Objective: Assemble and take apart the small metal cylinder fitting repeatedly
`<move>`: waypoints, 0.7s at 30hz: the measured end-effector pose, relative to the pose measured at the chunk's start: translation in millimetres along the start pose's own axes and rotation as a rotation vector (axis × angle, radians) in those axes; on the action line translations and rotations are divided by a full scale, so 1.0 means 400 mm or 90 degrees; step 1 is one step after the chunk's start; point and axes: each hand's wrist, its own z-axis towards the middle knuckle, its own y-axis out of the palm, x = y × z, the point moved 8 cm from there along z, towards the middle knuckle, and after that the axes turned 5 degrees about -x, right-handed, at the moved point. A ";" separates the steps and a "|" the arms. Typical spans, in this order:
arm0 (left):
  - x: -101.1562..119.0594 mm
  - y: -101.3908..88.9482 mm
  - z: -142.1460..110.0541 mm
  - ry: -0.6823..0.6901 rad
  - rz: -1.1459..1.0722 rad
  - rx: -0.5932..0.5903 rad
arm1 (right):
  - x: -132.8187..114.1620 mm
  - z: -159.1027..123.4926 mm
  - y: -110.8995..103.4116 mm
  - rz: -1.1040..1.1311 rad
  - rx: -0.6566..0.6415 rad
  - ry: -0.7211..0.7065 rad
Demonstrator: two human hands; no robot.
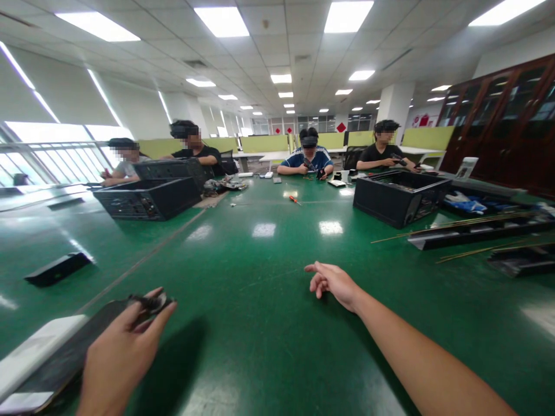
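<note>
My left hand (124,346) is low at the left, its fingers pinched on a small dark part (151,301) at the edge of a flat black panel (56,361) lying on the green table (260,300). My right hand (332,283) reaches out over the bare middle of the table with its fingers loosely curled and the index finger pointing left. It holds nothing.
A black computer case (396,196) stands at the right, another (147,196) at the left. Black panels and thin rods (477,231) lie far right. A small black piece (56,268) lies left, a red screwdriver (295,200) far off. Several people sit across the table.
</note>
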 end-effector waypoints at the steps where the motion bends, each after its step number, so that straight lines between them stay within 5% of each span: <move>1: 0.058 0.017 0.015 -0.019 -0.008 -0.035 | -0.001 -0.001 0.000 -0.003 0.000 0.000; 5: 0.293 0.149 0.053 0.079 -0.277 -0.165 | -0.003 -0.004 -0.002 -0.027 0.000 -0.013; 9: 0.430 0.309 0.019 0.254 -0.313 -0.269 | -0.009 -0.007 -0.004 -0.106 0.019 -0.066; 13: 0.467 0.386 -0.044 0.383 -0.320 -0.336 | -0.015 -0.017 0.025 -0.219 0.017 -0.109; 21: 0.471 0.375 -0.086 0.443 -0.380 -0.363 | -0.040 -0.047 0.079 -0.343 0.031 -0.157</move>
